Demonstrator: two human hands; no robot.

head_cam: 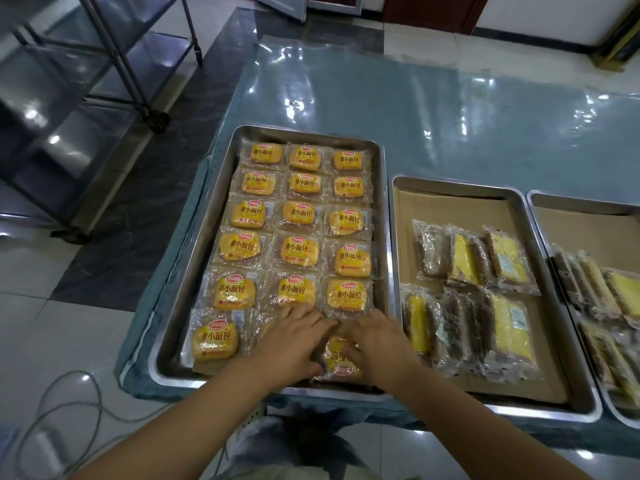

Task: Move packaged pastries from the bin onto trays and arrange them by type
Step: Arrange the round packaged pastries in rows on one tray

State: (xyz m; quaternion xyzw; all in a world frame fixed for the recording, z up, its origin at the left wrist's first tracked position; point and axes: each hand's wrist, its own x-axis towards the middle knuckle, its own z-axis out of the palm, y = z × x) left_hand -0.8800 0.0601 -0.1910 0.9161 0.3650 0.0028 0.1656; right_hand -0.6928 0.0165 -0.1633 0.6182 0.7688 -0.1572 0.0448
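Observation:
A steel tray (383, 209) on the left holds several rows of yellow small-bread packets (298, 213), three across. Both hands are at its near row. My left hand (294, 341) lies over the middle of that row with its fingers stretched flat toward the right. My right hand (379, 344) reaches in from the right, and its fingers curl over a yellow bread packet (341, 362) lying between the two hands. A middle tray (394, 258), lined with cardboard, carries long brown and yellow cake packets (464, 258). The bin is out of view.
A third lined tray (540, 216) with long packets (595, 289) is cut off at the right edge. The table (450, 126) has a blue cloth under clear plastic. A metal rack on wheels (138, 81) stands at the far left. A grey cable (69, 407) loops on the floor.

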